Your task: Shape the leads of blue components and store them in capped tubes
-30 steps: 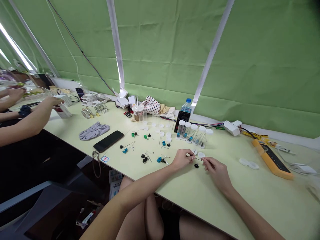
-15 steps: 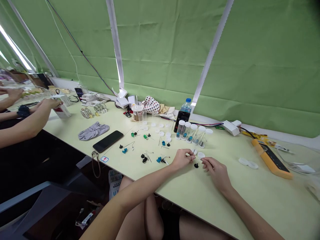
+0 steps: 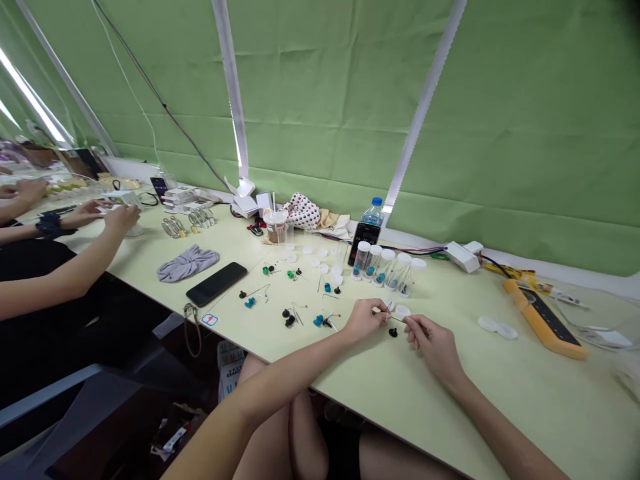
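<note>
My left hand [image 3: 367,320] is closed in a pinch on a thin metal piece. Facing it, my right hand [image 3: 431,341] pinches one end of a thin rod that reaches across to the left fingertips. A small black part [image 3: 393,333] lies on the table just below the gap between both hands. Behind them is a white round cap [image 3: 403,311]. Clear tubes with white lids [image 3: 381,267] stand further back, with blue parts inside. Small groups of blue parts [image 3: 319,320], green parts [image 3: 291,274], black parts and thin metal rods lie to the left.
A dark phone [image 3: 217,283] and a grey cloth [image 3: 188,263] lie to the left. Another phone [image 3: 364,241] leans by a bottle. A yellow power strip [image 3: 545,320] and white caps [image 3: 497,327] lie right. Another person's hands [image 3: 120,217] are at the far left.
The thin rod now spans the space between my fingertips; my hands have barely shifted. At the far left, the other person's hands have moved and come closer together.
</note>
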